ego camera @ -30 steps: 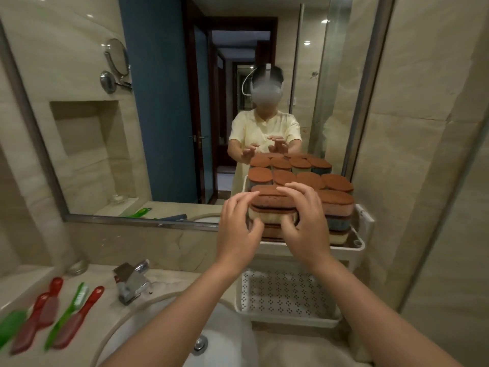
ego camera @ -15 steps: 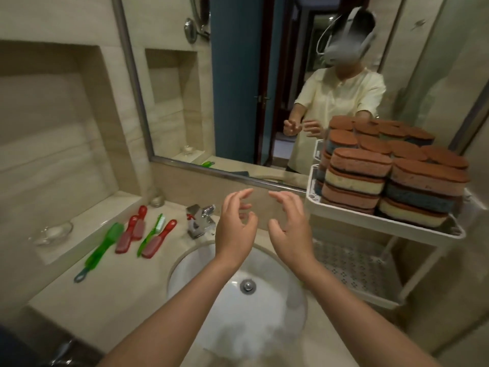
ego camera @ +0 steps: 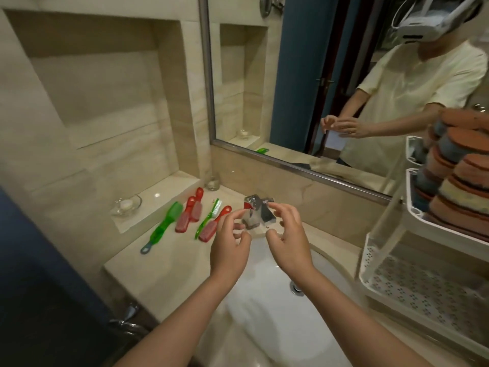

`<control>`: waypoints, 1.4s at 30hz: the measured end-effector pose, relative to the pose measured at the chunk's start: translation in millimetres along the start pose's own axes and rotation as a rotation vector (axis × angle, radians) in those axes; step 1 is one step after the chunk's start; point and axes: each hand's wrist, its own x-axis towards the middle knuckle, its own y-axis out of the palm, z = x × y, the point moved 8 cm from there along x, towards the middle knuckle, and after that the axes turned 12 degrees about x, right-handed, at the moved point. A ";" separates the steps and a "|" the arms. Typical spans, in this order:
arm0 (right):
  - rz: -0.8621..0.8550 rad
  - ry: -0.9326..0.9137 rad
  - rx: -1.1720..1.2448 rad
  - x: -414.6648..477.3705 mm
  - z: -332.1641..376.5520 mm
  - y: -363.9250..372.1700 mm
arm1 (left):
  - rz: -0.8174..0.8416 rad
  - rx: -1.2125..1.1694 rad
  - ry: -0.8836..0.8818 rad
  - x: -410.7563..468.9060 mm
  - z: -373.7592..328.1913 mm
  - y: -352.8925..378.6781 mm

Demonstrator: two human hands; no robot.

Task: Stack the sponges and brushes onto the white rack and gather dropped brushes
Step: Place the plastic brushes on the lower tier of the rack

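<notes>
While the brown-topped layered sponges (ego camera: 460, 186) sit piled on the upper tier of the white plastic rack (ego camera: 413, 200) at your right, the brush half of the job looks not yet begun. Five brushes lie loose on the beige stone tabletop (ego camera: 164, 266), left of the chrome faucet (ego camera: 258, 211) and well apart from the rack.

They lie roughly parallel, each long axis running on a diagonal from near-left to far-right. The long green translucent brush (ego camera: 165, 223) and the slim green brush with white bristles (ego camera: 209, 217) point their heads away from you, handles toward you. The pair of red translucent brushes (ego camera: 189, 214) and the single red brush (ego camera: 214, 225) lie reversed, heads near you.

Your left hand (ego camera: 229, 250) and right hand (ego camera: 287, 239) hold nothing. Their fingers are loosely curled and spread above the white sink (ego camera: 264, 300). Your left hand is just beside the single red brush.
</notes>
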 end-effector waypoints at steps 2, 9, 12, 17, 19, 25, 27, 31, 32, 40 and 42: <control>0.027 0.026 0.011 9.4 -4.6 20.0 | 0.007 0.022 -0.032 11.1 17.8 -9.5; 0.136 0.131 -0.020 40.5 -36.3 87.9 | 0.054 0.091 -0.148 45.3 84.8 -32.2; 0.179 0.160 -0.055 55.5 -52.1 121.5 | 0.077 0.131 -0.175 60.7 115.1 -41.9; 0.240 0.227 -0.119 75.0 -80.4 172.2 | 0.107 0.207 -0.227 87.6 166.8 -60.9; 0.261 0.251 -0.131 81.3 -90.0 190.4 | 0.115 0.233 -0.250 99.8 186.9 -66.5; 0.318 0.327 -0.173 95.1 -115.4 241.1 | 0.139 0.283 -0.303 126.8 232.6 -79.7; 0.340 0.358 -0.194 98.3 -123.3 255.1 | 0.159 0.321 -0.320 132.0 246.2 -83.9; 0.384 0.405 -0.266 103.0 -135.7 273.4 | 0.223 0.369 -0.333 142.0 264.0 -86.9; 0.390 0.412 -0.285 104.4 -138.3 276.2 | 0.234 0.370 -0.335 144.8 267.1 -86.8; 0.466 0.531 -0.430 111.4 -168.3 286.0 | 0.334 0.378 -0.282 159.5 280.3 -65.3; 0.512 0.550 -0.470 110.2 -176.0 288.5 | 0.326 0.418 -0.262 163.6 282.4 -59.7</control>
